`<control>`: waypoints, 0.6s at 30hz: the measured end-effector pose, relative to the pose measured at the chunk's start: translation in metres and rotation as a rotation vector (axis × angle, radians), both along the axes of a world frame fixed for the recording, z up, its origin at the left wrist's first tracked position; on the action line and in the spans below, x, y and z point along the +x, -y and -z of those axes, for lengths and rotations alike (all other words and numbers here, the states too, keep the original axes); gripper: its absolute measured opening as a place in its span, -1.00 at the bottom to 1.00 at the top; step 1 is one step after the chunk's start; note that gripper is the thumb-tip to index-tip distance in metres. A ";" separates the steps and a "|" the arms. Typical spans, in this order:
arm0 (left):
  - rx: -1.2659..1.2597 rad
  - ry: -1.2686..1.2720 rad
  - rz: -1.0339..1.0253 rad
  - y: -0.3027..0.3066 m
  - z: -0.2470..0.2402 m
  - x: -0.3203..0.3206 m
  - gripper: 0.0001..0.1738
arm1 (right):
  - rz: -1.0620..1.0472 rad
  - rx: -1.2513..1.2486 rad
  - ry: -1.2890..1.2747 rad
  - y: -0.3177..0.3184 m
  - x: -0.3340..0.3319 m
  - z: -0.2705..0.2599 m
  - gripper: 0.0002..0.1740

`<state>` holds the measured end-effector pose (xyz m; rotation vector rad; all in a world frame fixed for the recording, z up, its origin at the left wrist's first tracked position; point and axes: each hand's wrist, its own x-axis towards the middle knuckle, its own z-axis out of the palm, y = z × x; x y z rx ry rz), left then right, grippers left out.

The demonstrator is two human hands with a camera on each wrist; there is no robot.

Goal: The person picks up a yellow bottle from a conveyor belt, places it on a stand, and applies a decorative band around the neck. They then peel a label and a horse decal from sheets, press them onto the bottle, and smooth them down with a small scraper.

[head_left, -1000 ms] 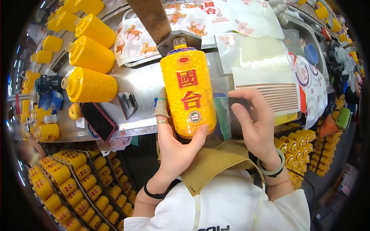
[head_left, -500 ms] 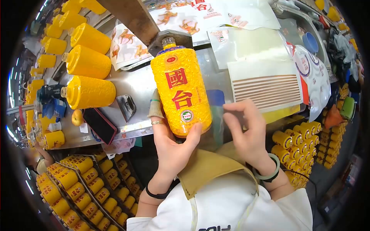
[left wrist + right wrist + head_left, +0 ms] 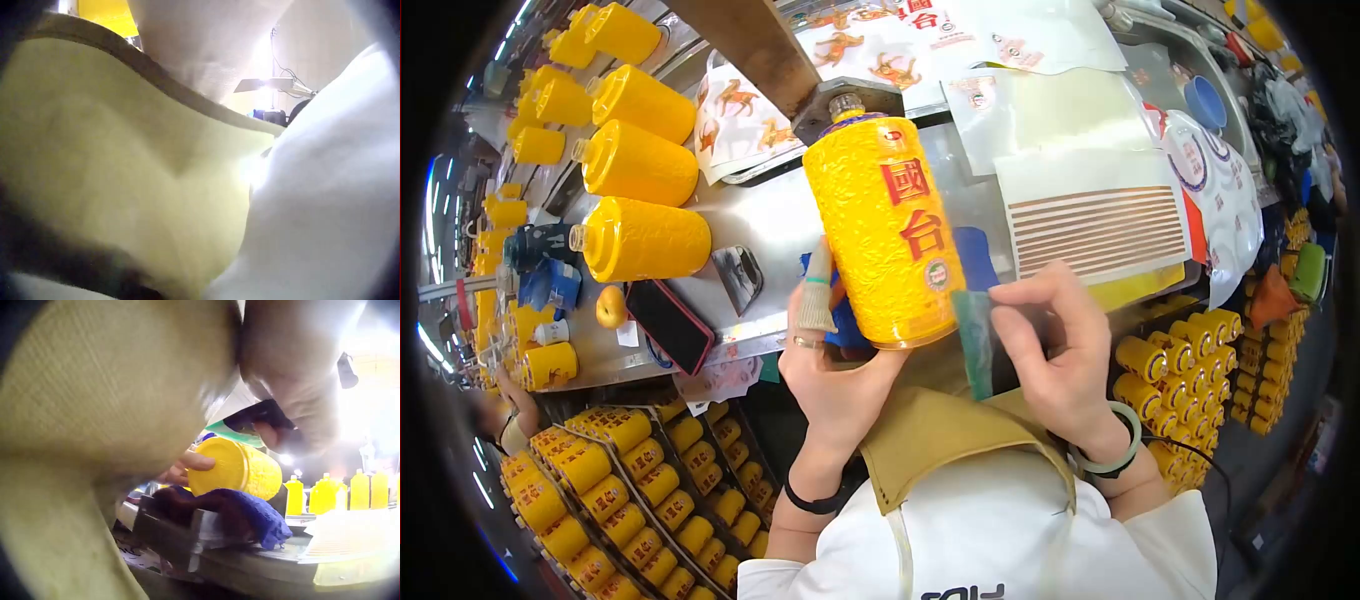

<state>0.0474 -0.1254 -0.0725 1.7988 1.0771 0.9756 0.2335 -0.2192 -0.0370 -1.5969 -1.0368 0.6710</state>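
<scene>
A yellow embossed bottle [image 3: 862, 220] with red characters leans with its clear neck at a dark metal bracket [image 3: 855, 98]. My left hand [image 3: 835, 385] holds it near its base, thumb at the bottom edge; some fingers are hidden behind it. A fabric finger cover with a green band is on one finger. My right hand [image 3: 1055, 350] pinches a thin green translucent sheet [image 3: 977, 345] between thumb and forefinger, right beside the bottle's base. The right wrist view shows the bottle's round base [image 3: 215, 467] and a green edge of the sheet [image 3: 240, 434].
Plain yellow bottles [image 3: 645, 238] stand at the left, near a phone [image 3: 668, 325]. Printed decal sheets [image 3: 1090, 215] lie at the right, and a blue cloth [image 3: 973, 255] behind the bottle. Racks of lettered yellow bottles [image 3: 605, 495] are below the table. A blue bowl [image 3: 1205, 102] is at the far right.
The bottle has turned so its red characters have shifted to the right. My left thumb has moved from its front to the base edge. My right hand stays close by with the green sheet.
</scene>
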 end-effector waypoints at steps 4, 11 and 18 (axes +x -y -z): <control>0.044 -0.082 -0.031 0.003 -0.012 0.004 0.05 | 0.018 -0.037 -0.030 -0.001 -0.007 0.001 -0.86; 0.139 -0.077 -0.050 0.004 -0.011 0.009 0.08 | -0.034 0.036 -0.034 -0.007 -0.025 -0.004 -0.86; 0.219 -0.150 -0.014 0.001 -0.002 -0.003 0.08 | 0.077 -0.069 -0.103 0.000 -0.014 0.013 -0.89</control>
